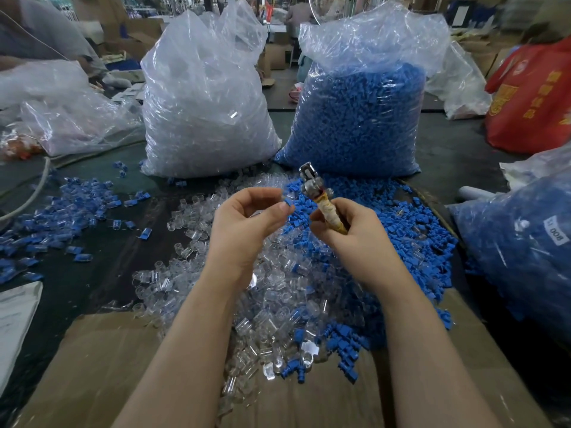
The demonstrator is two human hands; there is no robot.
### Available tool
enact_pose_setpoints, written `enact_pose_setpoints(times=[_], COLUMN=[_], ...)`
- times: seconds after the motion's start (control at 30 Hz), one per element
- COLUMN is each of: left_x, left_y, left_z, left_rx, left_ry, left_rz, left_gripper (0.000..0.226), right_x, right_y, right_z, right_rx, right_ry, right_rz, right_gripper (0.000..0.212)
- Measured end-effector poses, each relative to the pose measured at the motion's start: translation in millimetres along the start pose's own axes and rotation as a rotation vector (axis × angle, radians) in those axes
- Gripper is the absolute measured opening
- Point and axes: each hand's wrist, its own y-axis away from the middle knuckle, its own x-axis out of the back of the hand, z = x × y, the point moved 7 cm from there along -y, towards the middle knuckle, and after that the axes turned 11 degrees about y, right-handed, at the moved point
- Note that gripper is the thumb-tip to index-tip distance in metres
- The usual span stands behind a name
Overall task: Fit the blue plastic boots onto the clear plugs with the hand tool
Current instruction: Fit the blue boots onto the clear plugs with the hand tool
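Note:
My left hand (pixel 247 220) pinches a blue boot (pixel 288 201) joined to a clear plug between thumb and fingers, just left of the tool. My right hand (pixel 349 230) grips the hand tool (pixel 318 193) by its tape-wrapped handle, metal head pointing up and away. Loose clear plugs (pixel 278 291) lie heaped under my hands. Loose blue boots (pixel 401 239) are piled to the right.
Two big plastic bags stand at the back: clear plugs (pixel 204 103) and blue boots (pixel 361 118). Assembled blue-and-clear pieces (pixel 61 211) are scattered on the left. Another bag of blue parts (pixel 522 251) sits at the right, a red bag (pixel 531 97) behind it. Cardboard (pixel 123 366) covers the near table.

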Motion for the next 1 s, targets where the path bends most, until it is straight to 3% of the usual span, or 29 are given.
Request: enact_pose_setpoints(times=[0.2, 0.47, 1.0], left_x=[1.3, -3.7, -6.6], left_y=[0.1, 1.3, -0.1], left_z=[4.5, 5.1, 4.8], left_rx=[-0.045, -0.096, -0.103], left_ry=[0.008, -0.278, -0.354], left_rz=[0.017, 0.004, -0.03], left_gripper=[0.019, 0.016, 0.021], right_x=[-5.7, -2.6, -5.9], right_y=[0.2, 0.5, 0.7], right_z=[4.8, -12.2, -14.8], right_rx=[0.004, 0.064, 0.106], right_ry=[0.123, -0.026, 0.035], right_rz=[-0.106, 0.08, 0.069], right_gripper=[0.01, 0.008, 0.011])
